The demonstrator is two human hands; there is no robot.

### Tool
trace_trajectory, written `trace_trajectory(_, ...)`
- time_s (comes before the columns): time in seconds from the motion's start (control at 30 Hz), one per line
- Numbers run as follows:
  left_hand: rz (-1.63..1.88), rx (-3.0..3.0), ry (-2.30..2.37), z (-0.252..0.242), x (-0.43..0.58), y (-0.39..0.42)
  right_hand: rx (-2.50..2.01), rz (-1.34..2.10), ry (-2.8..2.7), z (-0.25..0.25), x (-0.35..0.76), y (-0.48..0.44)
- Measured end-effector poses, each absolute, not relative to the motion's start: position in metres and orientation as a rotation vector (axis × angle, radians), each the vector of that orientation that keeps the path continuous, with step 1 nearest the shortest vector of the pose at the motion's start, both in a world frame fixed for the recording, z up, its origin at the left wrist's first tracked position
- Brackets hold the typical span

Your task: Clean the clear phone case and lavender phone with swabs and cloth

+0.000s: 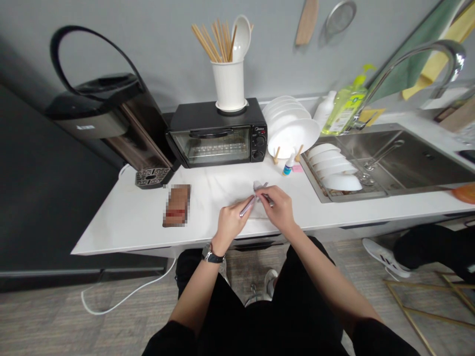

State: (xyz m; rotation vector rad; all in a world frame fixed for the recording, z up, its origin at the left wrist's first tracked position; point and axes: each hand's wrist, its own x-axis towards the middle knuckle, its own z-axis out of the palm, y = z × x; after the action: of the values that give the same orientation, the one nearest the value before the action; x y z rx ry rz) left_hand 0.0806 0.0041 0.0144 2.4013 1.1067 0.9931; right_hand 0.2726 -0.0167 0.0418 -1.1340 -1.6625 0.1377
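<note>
My left hand [229, 221], with a watch on its wrist, is closed around a slim silver, pen-like tool [248, 206] that points up and to the right. My right hand [279, 207] is closed too, pinching a small pale object [258, 186] and a thin dark piece right at the tool's tip. Both hands meet over the front of the white counter [129, 222], above a pale sheet or cloth [237, 195] lying flat there. What exactly the right fingers pinch is too small to make out.
A black toaster oven [218, 133] carries a white utensil holder [229, 84]. A black appliance [107, 118] stands left, a brown blurred item [177, 205] beside my hands. White plates [291, 126], a small bottle [288, 165], a soap bottle [343, 109], and the sink [408, 158] with bowls [336, 170] lie right. Another person's shoe [386, 257] shows below.
</note>
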Motion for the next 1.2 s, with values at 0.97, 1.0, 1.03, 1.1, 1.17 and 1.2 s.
trace_trajectory(0.97, 0.994, 2.416, 1.094, 0.014, 0.081, -0.001, -1.176, 0.134, -1.618, 0.043, 0.288, -0.014)
trace_trajectory(1.0, 0.979, 2.428, 1.108, 0.013, 0.082, 0.000, -1.143, 0.156, -1.647, 0.043, 0.280, -0.019)
trace_trajectory(1.03, 0.957, 2.442, 1.131, 0.013, 0.082, 0.001, -1.101, 0.179, -1.680, 0.043, 0.272, -0.025)
trace_trajectory(1.1, 0.895, 2.476, 1.199, 0.010, 0.083, 0.004, -1.004, 0.224, -1.745, 0.043, 0.257, -0.035)
trace_trajectory(1.17, 0.830, 2.510, 1.259, 0.008, 0.083, 0.007, -0.927, 0.252, -1.783, 0.041, 0.247, -0.043)
trace_trajectory(1.2, 0.811, 2.524, 1.275, 0.007, 0.083, 0.007, -0.907, 0.261, -1.794, 0.041, 0.244, -0.045)
